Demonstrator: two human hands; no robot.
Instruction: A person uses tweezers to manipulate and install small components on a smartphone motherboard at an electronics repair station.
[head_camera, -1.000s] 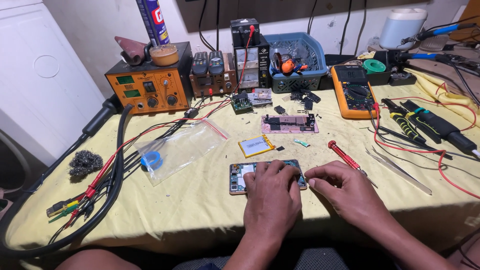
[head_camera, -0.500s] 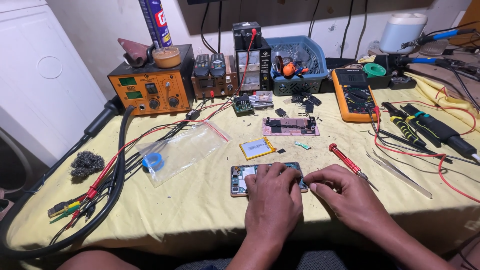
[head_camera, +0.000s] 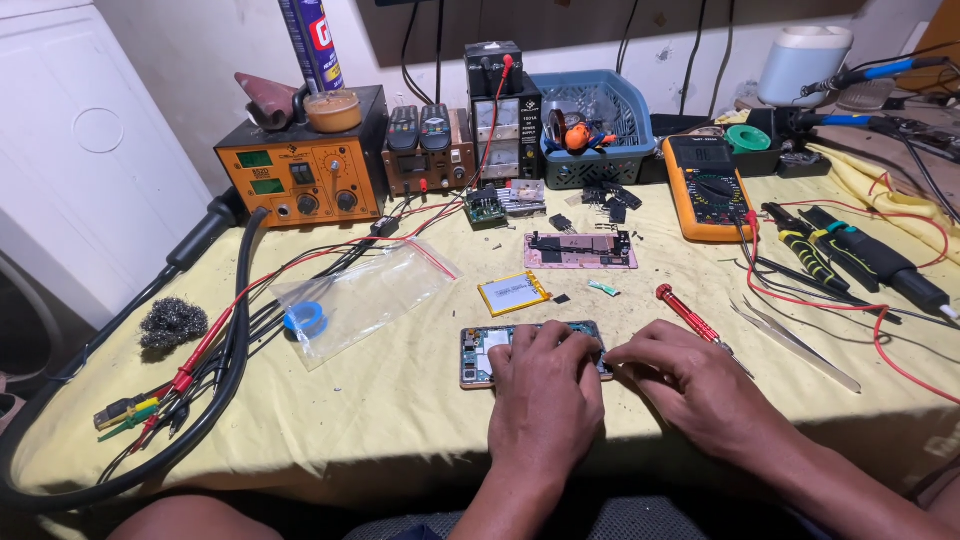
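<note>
An opened phone body lies flat on the yellow cloth near the table's front edge. My left hand rests on top of it, fingers curled over its middle and right part. My right hand touches the phone's right end with its fingertips pinched together; whether they pinch a small part is hidden. A red-handled screwdriver lies just beyond my right hand. A small yellow-edged battery and a pink phone back panel lie farther back.
Metal tweezers and black pliers lie right. A clear plastic bag with a blue tape roll, black and red cables and steel wool lie left. An orange soldering station, blue basket and orange multimeter stand behind.
Both hands stay on the phone; my fingers have shifted only slightly at its right end. Nothing else on the table has moved.
</note>
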